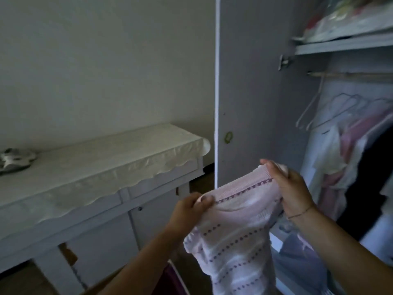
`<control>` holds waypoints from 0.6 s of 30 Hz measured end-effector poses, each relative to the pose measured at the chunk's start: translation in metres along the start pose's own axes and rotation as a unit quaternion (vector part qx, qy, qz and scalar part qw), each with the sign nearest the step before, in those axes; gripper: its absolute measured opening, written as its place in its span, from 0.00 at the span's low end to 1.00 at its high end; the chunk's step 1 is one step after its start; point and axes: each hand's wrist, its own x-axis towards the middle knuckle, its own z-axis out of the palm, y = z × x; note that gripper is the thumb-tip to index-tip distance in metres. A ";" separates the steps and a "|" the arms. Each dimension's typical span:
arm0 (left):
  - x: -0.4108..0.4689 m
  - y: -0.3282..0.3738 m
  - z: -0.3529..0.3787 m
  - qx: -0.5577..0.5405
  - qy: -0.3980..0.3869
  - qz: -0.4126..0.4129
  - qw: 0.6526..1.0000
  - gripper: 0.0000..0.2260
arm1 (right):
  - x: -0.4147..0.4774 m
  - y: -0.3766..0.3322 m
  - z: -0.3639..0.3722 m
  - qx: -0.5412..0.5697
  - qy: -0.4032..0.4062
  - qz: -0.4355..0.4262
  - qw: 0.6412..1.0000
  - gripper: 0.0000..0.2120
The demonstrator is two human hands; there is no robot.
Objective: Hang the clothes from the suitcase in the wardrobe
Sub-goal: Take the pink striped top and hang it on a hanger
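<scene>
My left grip (189,211) and my right grip (293,188) both hold the pink garment (238,241), each with thumb and fingers curled tight over its ribbed top band. The band, with its line of purple marks, is pulled taut between them. My right grip is higher and farther forward than my left. The rest of the garment hangs down below my hands, pale pink with rows of purple dots. A thin bracelet (299,212) sits on my right wrist. I am holding the garment in the air in front of the open wardrobe (302,128), just beside the edge of its door (248,81), which stands swung out toward me. Inside, a rail (350,75) runs under a shelf (340,44) piled with bundled things I cannot make out. Bare wire hangers (331,109) hang at the rail's near end, and pink, white and dark hung clothes (350,158) fill the space beyond them. To my left a bench (106,158) under a white cover stands against the wall, with a small grey object (14,160) on its far left end.
</scene>
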 end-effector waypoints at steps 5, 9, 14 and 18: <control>0.052 0.062 0.048 -0.030 0.045 0.063 0.997 0.11 | 0.048 -0.001 -0.076 -0.132 0.079 -0.074 0.985 0.22; 0.093 0.093 0.084 -0.087 0.037 0.077 0.993 0.09 | 0.082 -0.004 -0.123 -0.156 0.061 -0.041 0.985 0.18; 0.136 0.115 0.118 -0.113 0.060 0.073 0.989 0.10 | 0.116 -0.020 -0.154 -0.179 0.003 -0.061 0.982 0.34; 0.161 0.129 0.140 -0.127 0.058 0.077 0.987 0.11 | 0.145 -0.024 -0.169 -0.193 -0.023 -0.046 0.980 0.20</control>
